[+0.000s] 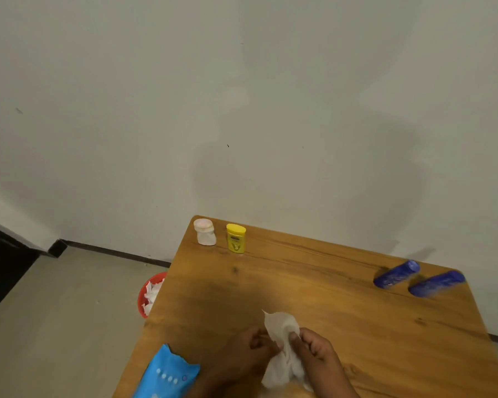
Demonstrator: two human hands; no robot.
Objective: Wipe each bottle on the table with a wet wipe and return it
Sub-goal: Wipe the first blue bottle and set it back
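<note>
1. Both hands work a white wet wipe at the near edge of the table. The left hand pinches one side of it and the right hand has its grip closed on the other. The sheet is bunched and half spread between them, one corner sticking up.

2. No bottle is in either hand. By my reading the wipe is being opened out for use, so the wiping of some bottle is about to start or a fresh round is being readied.

3. Four bottles stand or lie on the table. A small white bottle and a yellow bottle stand upright at the far left corner, just beside each other. Two blue bottles lie on their sides at the far right, close together.

4. Which bottles are already clean cannot be told from their surfaces. A red bin on the floor to the left of the table holds crumpled white wipes, which suggests some wiping has been done.

5. A blue wipes packet, glossy and soft-sided, lies at the near left with its top open.

6. The table is wood-grained with a smooth brown finish and rounded corners. The bottles look like hard plastic; the yellow one is flat-sided with a printed label, the blue ones rounded and long.
</note>
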